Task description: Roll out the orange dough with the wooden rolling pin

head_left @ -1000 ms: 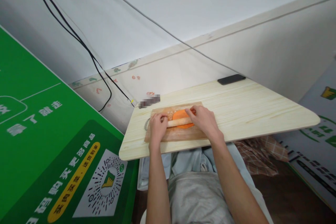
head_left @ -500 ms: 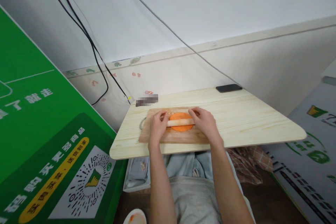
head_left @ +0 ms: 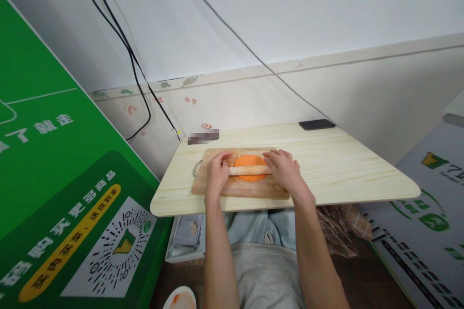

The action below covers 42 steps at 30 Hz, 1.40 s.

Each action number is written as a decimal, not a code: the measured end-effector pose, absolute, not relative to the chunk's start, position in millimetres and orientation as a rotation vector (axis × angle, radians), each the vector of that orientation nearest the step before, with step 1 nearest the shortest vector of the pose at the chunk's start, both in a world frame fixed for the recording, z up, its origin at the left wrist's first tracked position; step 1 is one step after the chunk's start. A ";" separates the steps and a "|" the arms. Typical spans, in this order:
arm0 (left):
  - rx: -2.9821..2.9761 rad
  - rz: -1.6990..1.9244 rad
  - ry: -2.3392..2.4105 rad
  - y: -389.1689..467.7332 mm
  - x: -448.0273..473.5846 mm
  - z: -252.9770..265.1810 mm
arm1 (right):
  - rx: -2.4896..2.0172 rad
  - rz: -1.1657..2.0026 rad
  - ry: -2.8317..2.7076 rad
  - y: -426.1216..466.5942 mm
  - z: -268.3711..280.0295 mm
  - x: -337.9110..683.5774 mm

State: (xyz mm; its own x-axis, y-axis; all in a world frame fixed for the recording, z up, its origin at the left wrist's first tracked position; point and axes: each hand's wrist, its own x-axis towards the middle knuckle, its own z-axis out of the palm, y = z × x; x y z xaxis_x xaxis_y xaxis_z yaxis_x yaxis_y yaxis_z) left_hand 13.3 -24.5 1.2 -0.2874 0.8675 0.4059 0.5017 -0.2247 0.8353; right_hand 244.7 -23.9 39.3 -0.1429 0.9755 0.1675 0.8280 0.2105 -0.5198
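A pale rolling pin (head_left: pixel 248 170) lies across a flat orange round of dough (head_left: pixel 250 160) on a wooden cutting board (head_left: pixel 232 189). My left hand (head_left: pixel 218 170) is closed on the pin's left end, and my right hand (head_left: pixel 283 168) is closed on its right end. Dough shows both above and below the pin. Small pale crumbs or flour lie on the board near my left fingers. A metal ring handle (head_left: pixel 196 168) sticks out from the board's left side.
The board rests on a light wood-grain table (head_left: pixel 348 169) against the wall. A black phone (head_left: pixel 316 124) lies at the back right, a blurred-out dark item (head_left: pixel 203 136) at the back left. Green signage (head_left: pixel 87 193) stands left; a plate (head_left: pixel 180 298) and a white bin (head_left: pixel 185 236) sit below.
My right hand has shifted slightly right along the rolling pin, its fingers extending more over the end. The camera view has moved a little. Both hands stay on the pin.
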 end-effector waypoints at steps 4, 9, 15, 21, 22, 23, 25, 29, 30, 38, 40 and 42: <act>1.558 1.543 1.701 -22.7 13.8 1.0 | -1.724 0.186 -1.931 -13.9 30.7 231.5; 1.538 1.547 1.708 -22.5 13.2 0.3 | -1.755 0.236 -1.954 -16.0 29.7 232.3; 1.572 1.535 1.715 -23.8 13.3 -0.8 | -1.721 0.452 -2.074 -26.0 34.4 249.6; 1.595 1.527 1.719 -21.8 12.2 -3.8 | -1.708 0.457 -2.110 -29.6 37.3 255.5; 1.598 1.525 1.722 -21.7 12.1 -3.8 | -1.687 0.466 -2.114 -29.8 37.3 256.3; 1.602 1.523 1.722 -21.8 12.0 -3.6 | -1.669 0.480 -2.113 -29.7 37.0 256.8; 1.613 1.520 1.720 -22.5 12.3 -2.7 | -1.660 0.500 -2.071 -28.3 35.6 256.0; 1.625 1.521 1.742 -24.5 13.5 -1.0 | -1.707 0.458 -1.831 -22.2 30.7 243.3; 1.619 1.525 1.759 -24.8 13.9 -0.6 | -1.730 0.442 -1.761 -20.5 29.5 238.8; 1.615 1.538 1.750 -24.1 14.8 -1.2 | -1.641 0.525 -1.854 -10.9 23.5 248.1; 1.619 1.536 1.753 -24.2 14.5 -1.2 | -1.579 0.552 -1.991 -12.0 21.9 259.0; 1.624 1.538 1.757 -24.6 14.2 -0.7 | -1.550 0.529 -2.088 -13.7 19.5 266.5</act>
